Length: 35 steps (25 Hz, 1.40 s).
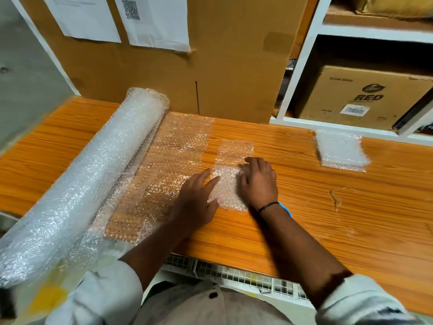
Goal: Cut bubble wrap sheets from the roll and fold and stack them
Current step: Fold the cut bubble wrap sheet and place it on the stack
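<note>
- The left hand (199, 202) lay flat with straight fingers and pressed the near, doubled part of the sheet (226, 191) on its edge toward the roll (93, 174).
- The right hand (259, 181) rested on the edge of the sheet away from the roll, with bent fingers at the fold line. I could not tell whether it pinched a layer or only pressed.
- The sheet was on the table (328, 219), just beside the unrolled end (164, 165) of the roll. Its far half lay in a single layer, not yet folded.
- A stack (339, 151) of folded pieces sat well apart from the roll, on the far side of the sheet.
- A box (210, 66) stood behind the roll.
- Risk: bubble wrap is springy, so the fold could open if either hand lifted too early.
- Risk: the left palm seemed to lie partly over the unrolled end, so a sliding move could drag it and crease it.
- Risk: the wrap probably slides easily on the smooth wood, so uneven pressure could turn the sheet and the edges would not meet.
</note>
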Available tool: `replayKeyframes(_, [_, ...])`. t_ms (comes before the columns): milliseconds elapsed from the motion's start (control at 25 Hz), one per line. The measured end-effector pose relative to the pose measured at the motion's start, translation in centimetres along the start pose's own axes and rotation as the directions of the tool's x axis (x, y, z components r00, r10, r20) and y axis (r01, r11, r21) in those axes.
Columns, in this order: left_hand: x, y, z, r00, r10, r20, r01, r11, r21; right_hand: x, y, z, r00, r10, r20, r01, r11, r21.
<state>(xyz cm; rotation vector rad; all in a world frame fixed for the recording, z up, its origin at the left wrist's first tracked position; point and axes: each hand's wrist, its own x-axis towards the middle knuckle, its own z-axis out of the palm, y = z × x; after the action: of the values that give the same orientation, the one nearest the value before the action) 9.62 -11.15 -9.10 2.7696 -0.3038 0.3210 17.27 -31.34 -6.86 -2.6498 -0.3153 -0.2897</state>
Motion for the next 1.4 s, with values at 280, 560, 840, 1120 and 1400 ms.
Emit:
replayKeyframes(280, [1.1,-1.6,1.8,0.987,0.077,0.138,-0.114,0.954,0.277,-3.4,-0.6,2.9,0.925,-0.217,0.311,0.264,0.957,-0.118])
replayKeyframes(560, [1.8,-2.8,0.9,0.971,0.234,0.053,-0.236,0.971,0.026,-3.0,0.9,2.4,0.943,-0.237,0.235,0.247,0.969,-0.014])
replayKeyframes(840, [3.7,-4.9,0.2,0.823,0.567,-0.002,-0.564,0.818,-0.114,-2.0,3.0,1.3,0.955,-0.228,0.188,0.220,0.973,0.065])
replayKeyframes(1120, [6.4,-2.6,-2.0,0.932,0.332,-0.146,-0.361,0.882,-0.302,-2.5,2.4,-0.4,0.922,-0.277,0.270,0.184,0.928,0.323])
replayKeyframes(1400, [11.0,-1.0,-4.4,0.988,-0.001,-0.156,-0.100,0.768,-0.633,0.5,2.0,0.1,0.996,0.069,0.060,-0.091,0.842,0.532])
